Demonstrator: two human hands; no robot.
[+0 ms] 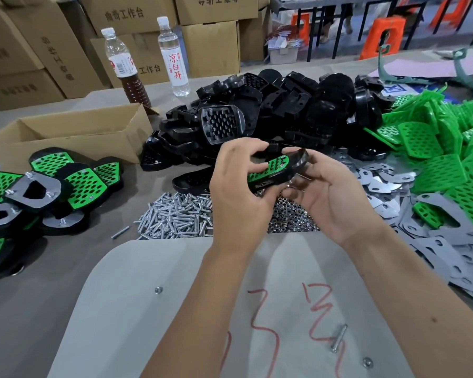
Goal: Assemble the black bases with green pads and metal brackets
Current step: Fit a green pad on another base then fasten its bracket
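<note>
Both hands hold one black base (290, 170) in the air above the screws (175, 216) and nuts (287, 222), with a green pad (271, 166) already seated in its face. The left hand (238, 192) grips the base's near-left end, thumb on top of the pad and fingers curled round the edge. The right hand (331, 197) lies palm-up beneath the far-right end; its fingers cradle the underside, though how tightly they close cannot be told. The base's long axis runs from lower left to upper right, tilted so the pad faces the viewer and the left hand. The key relation: the brackets (388, 186) lie on the table to the right, just beside the right hand and well apart from the left, so the right hand is probably the one to fetch the next part while the left keeps the base. Finished units (38, 186) lie at far left; spare bases (284, 105) are piled behind, loose pads (443, 148) at right.
</note>
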